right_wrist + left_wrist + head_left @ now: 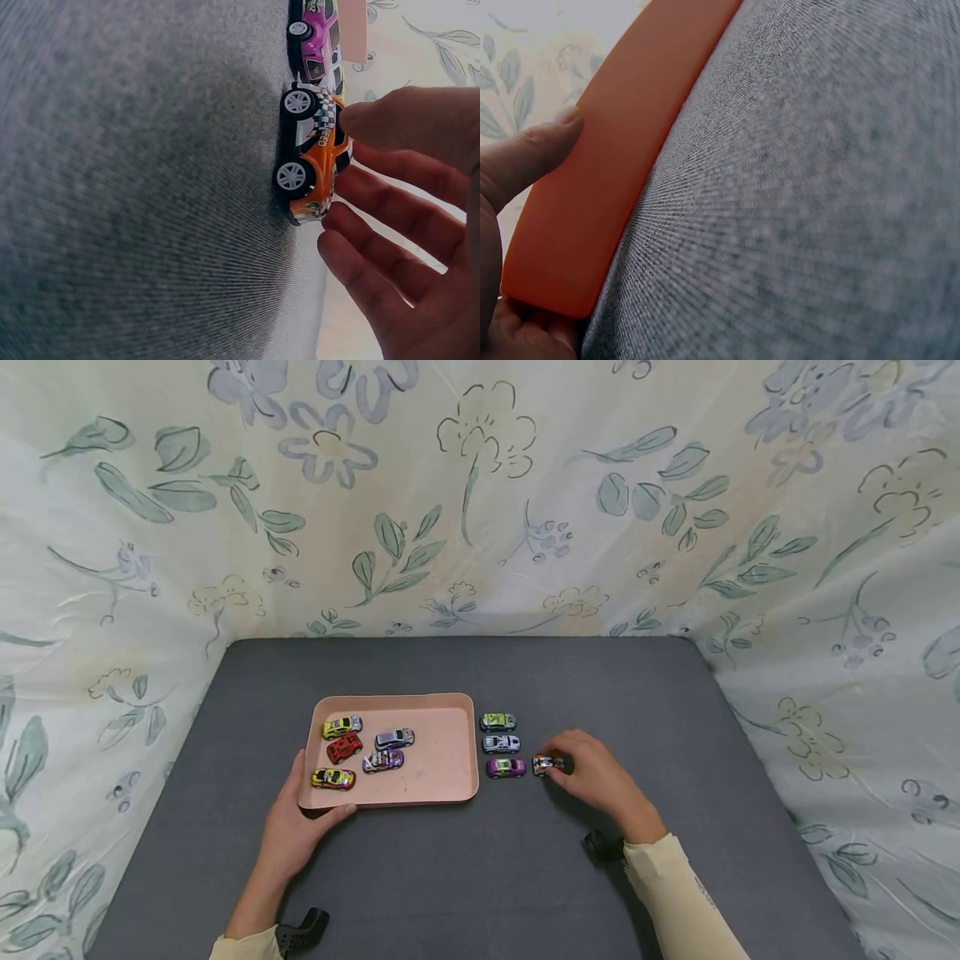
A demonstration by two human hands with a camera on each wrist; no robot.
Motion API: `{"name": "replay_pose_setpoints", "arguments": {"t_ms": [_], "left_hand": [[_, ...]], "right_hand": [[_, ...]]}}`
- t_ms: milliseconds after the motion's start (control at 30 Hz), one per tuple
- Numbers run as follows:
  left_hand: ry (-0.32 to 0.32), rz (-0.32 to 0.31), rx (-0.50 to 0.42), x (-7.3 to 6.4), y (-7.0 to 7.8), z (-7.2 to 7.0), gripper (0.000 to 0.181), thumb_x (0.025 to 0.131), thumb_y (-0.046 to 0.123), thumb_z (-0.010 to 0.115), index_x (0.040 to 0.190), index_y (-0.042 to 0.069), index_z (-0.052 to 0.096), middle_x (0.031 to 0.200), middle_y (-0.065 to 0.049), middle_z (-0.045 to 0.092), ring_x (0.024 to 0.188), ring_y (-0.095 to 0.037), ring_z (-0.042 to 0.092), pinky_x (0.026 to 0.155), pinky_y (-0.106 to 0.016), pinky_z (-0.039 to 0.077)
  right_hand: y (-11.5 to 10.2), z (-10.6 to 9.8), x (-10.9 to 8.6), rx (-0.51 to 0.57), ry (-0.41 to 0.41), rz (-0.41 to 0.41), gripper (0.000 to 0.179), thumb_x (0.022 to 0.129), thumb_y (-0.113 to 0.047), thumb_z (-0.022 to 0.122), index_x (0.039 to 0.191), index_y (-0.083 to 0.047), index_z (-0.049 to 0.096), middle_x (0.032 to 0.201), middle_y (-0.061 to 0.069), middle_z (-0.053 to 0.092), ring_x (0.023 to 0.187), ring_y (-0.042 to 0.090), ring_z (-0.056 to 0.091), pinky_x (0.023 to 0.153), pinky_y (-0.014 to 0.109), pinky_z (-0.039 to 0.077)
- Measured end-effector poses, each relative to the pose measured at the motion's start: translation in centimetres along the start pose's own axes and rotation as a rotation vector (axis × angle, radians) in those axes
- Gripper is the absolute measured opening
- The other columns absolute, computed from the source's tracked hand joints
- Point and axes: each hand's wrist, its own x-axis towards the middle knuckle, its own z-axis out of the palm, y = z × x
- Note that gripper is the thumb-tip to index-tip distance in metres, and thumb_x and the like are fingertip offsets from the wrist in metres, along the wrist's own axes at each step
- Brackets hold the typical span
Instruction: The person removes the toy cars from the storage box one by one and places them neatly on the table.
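At the near left corner of a pink tray (438,747), my left hand (294,831) grips the edge. Its thumb (551,142) lies against the tray's outer wall, with the other fingers round the corner. To the right of the tray, my right hand (592,772) holds an orange toy car (315,161) with a checkered hood between thumb and fingers. The car's wheels are close to the grey cloth. A purple toy car (506,767) stands just left of it, below a white toy car (501,744) and a green toy car (498,722) in a column.
Several toy cars lie in the tray's left half, among them a red car (344,747) and a yellow-and-red car (333,779). Grey cloth (465,893) covers the table. A flowered curtain (480,502) hangs behind and at both sides.
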Motion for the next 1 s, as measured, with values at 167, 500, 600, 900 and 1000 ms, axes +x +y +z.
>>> {"name": "replay_pose_setpoints", "arguments": {"t_ms": [167,500,600,900,1000], "left_hand": [[0.001,-0.005,0.016,-0.1,-0.1,0.1,0.123,0.079,0.041,0.088,0.165,0.018,0.003,0.165,-0.023,0.02,0.149,-0.046,0.022,0.114,-0.066,0.023],[0.004,-0.019,0.027,0.0,0.0,0.0,0.124,0.079,0.042,0.088,0.165,0.021,0.002,0.165,-0.024,0.021,0.149,-0.047,0.022,0.113,-0.067,0.022],[-0.001,-0.023,0.024,0.0,0.1,0.0,0.125,0.079,0.042,0.088,0.165,0.021,0.001,0.164,-0.025,0.021,0.149,-0.047,0.022,0.113,-0.068,0.022],[-0.004,-0.016,0.009,0.0,0.2,-0.1,0.125,0.078,0.042,0.089,0.165,0.019,0.002,0.164,-0.025,0.022,0.148,-0.047,0.023,0.113,-0.068,0.023],[-0.007,-0.017,0.006,0.0,0.2,-0.2,0.125,0.079,0.042,0.089,0.165,0.019,0.002,0.164,-0.025,0.022,0.148,-0.047,0.023,0.112,-0.068,0.023]], "right_hand": [[-0.3,-0.2,0.0,-0.009,0.03,-0.025,0.024,0.086,-0.022,0.084,0.107,-0.02,0.075,0.108,-0.009,0.067,0.102,0.013,0.06,0.089,0.043,0.052],[-1.4,-0.2,0.4,0.04,0.088,-0.09,0.03,0.086,-0.023,0.084,0.113,-0.014,0.074,0.115,-0.005,0.067,0.11,0.016,0.06,0.093,0.044,0.051],[-1.8,0.0,0.8,0.041,0.096,-0.107,0.031,0.086,-0.023,0.084,0.113,-0.013,0.074,0.116,-0.004,0.067,0.111,0.016,0.06,0.094,0.043,0.051],[-4.0,0.2,2.2,0.062,0.1,-0.141,0.034,0.087,-0.025,0.083,0.117,-0.013,0.074,0.119,-0.002,0.067,0.113,0.016,0.061,0.093,0.042,0.053],[-4.6,0.2,2.7,0.069,0.102,-0.162,0.034,0.087,-0.025,0.083,0.118,-0.014,0.074,0.12,-0.004,0.067,0.113,0.014,0.06,0.093,0.041,0.053]]}}
